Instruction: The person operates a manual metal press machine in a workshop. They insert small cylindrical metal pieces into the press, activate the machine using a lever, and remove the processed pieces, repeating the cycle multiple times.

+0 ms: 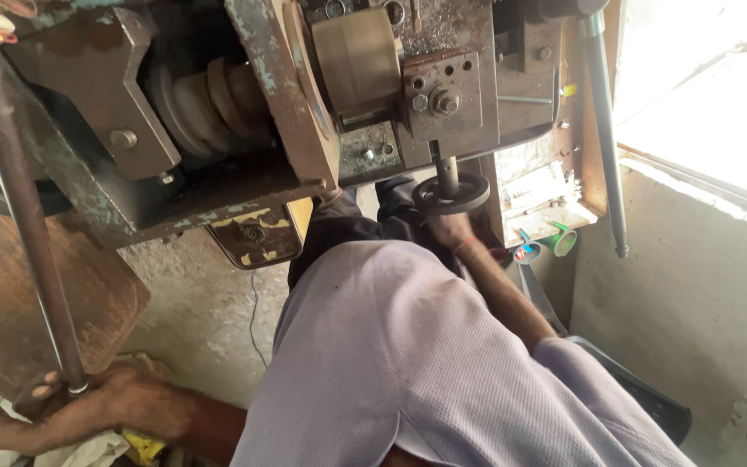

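Observation:
My left hand (pixel 71 411) is at the lower left, fingers wrapped around the bottom end of a long rusty metal lever rod (pixel 19 207) that runs up to the top left. My right hand (pixel 450 229) reaches forward under the machine and grips the small dark handwheel (pixel 451 192) on a vertical shaft. A big worn press machine (pixel 304 95) with a brass-coloured drum and a bolted block fills the upper part of the view. My pale lilac shirt (pixel 391 346) covers the middle.
A rusty flat plate (pixel 10 303) stands at the left. A second long rod (pixel 607 138) hangs at the right beside a bright window opening. Green and blue funnel-shaped pieces (pixel 555 240) lie by a wooden shelf. Concrete floor and a thin cable (pixel 252 320) are below the machine.

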